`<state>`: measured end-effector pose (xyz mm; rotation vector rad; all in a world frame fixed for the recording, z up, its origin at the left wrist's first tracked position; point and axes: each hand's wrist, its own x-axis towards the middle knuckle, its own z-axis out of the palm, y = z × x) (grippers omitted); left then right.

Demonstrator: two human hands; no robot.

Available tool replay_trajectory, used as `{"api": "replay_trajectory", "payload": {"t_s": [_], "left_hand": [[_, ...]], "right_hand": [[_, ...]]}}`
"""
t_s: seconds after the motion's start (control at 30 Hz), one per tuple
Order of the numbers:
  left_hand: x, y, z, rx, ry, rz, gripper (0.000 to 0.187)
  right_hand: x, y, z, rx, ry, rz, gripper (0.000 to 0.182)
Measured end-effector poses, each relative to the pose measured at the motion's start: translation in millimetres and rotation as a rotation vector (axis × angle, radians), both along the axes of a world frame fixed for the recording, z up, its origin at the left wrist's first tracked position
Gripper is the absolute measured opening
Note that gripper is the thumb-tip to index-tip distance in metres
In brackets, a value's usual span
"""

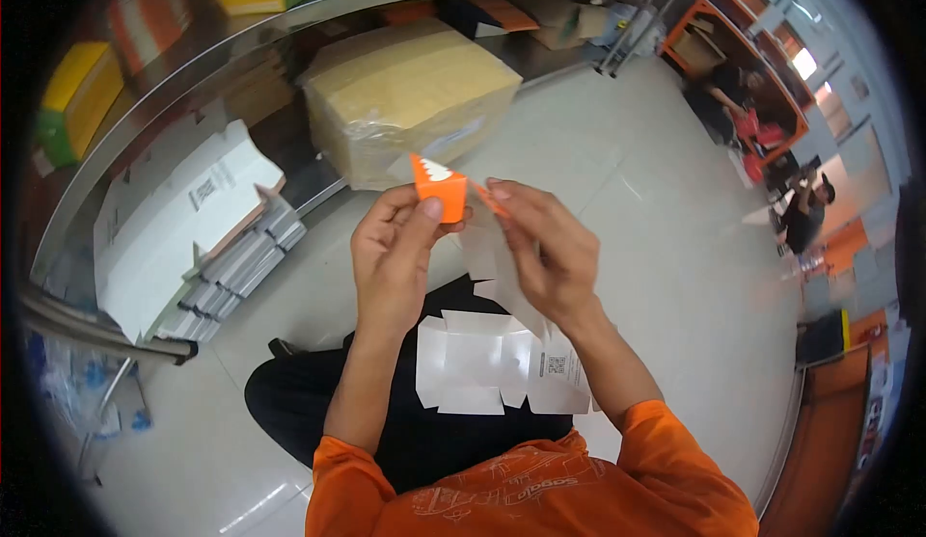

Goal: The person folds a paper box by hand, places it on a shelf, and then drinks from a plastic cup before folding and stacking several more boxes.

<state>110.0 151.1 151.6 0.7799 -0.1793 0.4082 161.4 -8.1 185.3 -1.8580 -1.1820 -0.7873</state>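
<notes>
In front of me my left hand (pixel 400 248) is closed, thumb against a small folded orange cardboard piece (pixel 445 201) with a white zigzag pattern on its upper face. My right hand (pixel 548 243) pinches a narrow orange cardboard edge (pixel 490 200) just right of it; I cannot tell whether both belong to one piece. Below the hands, a pale panel (pixel 494 265) hangs down, blurred. Across my lap lies a flat white carton blank (pixel 473 359) with cut flaps and a printed code on its right part.
A large taped cardboard box (pixel 415 89) stands on the floor ahead. To the left are stacked flat carton blanks (pixel 188 219) under a metal table (pixel 72 185). Yellow-green boxes (pixel 79 98) sit on that table. People (pixel 808 207) are at the far right near orange shelving (pixel 733 74).
</notes>
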Motion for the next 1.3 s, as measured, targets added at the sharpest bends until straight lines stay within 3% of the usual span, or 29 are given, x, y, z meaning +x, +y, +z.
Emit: {"api": "replay_trajectory", "payload": {"t_s": [0.07,0.13,0.2,0.4,0.5,0.7,0.93,1.3], "left_hand": [[5,3,-5,-0.023,-0.010,0.042,0.017],[10,1,-11,0.108,-0.029,0.064,0.016],[14,-6,-15,0.082,-0.001,0.076,0.018],[20,-16,-22,0.118,0.047,0.116,0.019],[17,-18,-17,0.156,0.066,0.128,0.018],[14,-16,-17,0.238,0.052,0.170,0.017],[11,-24,-16,0.240,-0.048,0.223,0.012],[12,-18,-19,0.237,-0.044,0.052,0.012]], "right_hand": [[1,5,6,0.041,0.086,0.056,0.028],[-1,10,8,0.082,0.163,0.097,0.022],[-5,12,6,0.248,0.442,0.133,0.012],[-7,19,4,0.354,0.615,0.248,0.013],[-3,13,5,0.160,0.449,0.103,0.014],[-1,4,9,0.091,0.383,0.146,0.013],[5,0,15,0.042,0.343,0.169,0.013],[-3,-1,14,0.076,0.408,0.226,0.015]]}}
